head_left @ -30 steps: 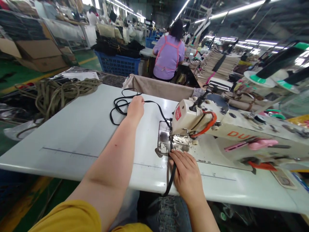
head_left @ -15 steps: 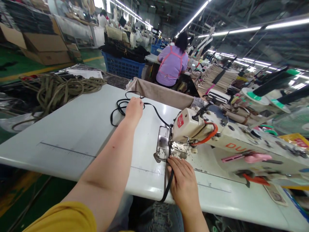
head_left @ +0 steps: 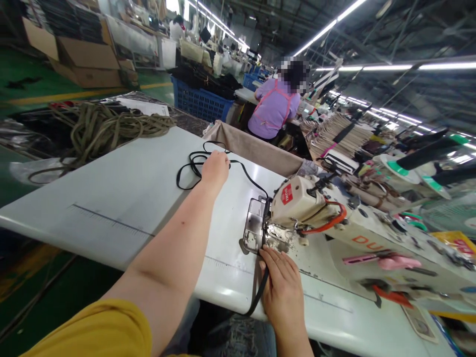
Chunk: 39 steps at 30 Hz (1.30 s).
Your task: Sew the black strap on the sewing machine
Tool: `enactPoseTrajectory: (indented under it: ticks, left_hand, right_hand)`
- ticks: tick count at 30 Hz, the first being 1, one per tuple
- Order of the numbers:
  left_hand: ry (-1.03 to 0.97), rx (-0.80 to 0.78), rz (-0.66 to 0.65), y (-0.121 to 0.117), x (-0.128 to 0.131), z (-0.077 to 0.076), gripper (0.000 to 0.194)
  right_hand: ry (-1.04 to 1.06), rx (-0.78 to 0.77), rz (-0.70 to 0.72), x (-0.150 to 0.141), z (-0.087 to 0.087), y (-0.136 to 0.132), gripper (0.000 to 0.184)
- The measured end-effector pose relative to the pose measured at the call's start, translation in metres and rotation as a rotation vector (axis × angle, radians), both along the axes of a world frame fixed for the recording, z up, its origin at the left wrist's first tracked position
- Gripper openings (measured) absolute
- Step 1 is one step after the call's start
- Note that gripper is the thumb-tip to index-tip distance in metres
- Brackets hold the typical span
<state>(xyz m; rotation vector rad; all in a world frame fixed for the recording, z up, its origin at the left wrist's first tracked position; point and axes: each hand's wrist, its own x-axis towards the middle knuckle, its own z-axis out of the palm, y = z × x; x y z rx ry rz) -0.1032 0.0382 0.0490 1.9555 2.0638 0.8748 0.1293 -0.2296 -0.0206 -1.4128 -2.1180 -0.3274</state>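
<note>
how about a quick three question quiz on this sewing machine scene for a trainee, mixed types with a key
1. Multiple choice: which strip runs from the left hand to the sewing machine?
A) white lace
B) black tape
C) red ribbon

2. True or false: the left hand reaches farther forward than the right hand.

3. Fill in the blank: as the camera wearer sees it, the tangle of olive straps lies to the ____ of the black tape's loops.

Key:
1. B
2. True
3. left
</note>
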Motion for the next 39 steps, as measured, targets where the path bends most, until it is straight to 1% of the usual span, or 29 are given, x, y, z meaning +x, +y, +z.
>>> enactPoseTrajectory:
  ticks: [6, 22, 27, 34, 39]
  left_hand:
    - [-0.010, -0.004, -0.002, -0.0007, -0.0008, 0.0003, 0.020]
    - [-0.001, -0.004, -0.003, 0.0044, -0.0016, -0.0059, 0.022]
    - [-0.027, -0.024, -0.005, 0.0039, -0.0026, -0.0045, 0.023]
    - [-0.065, -0.036, 0.047, 0.0033, -0.0035, -0.0009, 0.025]
    - [-0.122, -0.049, 0.050, 0.0020, -0.0042, 0.0019, 0.024]
  right_hand:
    - [-0.031, 0.017, 0.008, 0.0027, -0.0015, 0.0007, 0.027]
    - [-0.056, 0.029, 0.013, 0.0056, -0.0044, 0.0015, 0.028]
    - [-0.060, 0.037, 0.007, 0.0061, -0.0039, 0.0016, 0.030]
    - [-0.083, 0.028, 0.012, 0.0072, -0.0018, 0.0025, 0.032]
    - [-0.101, 0.032, 0.034, 0.0085, 0.0000, 0.0033, 0.033]
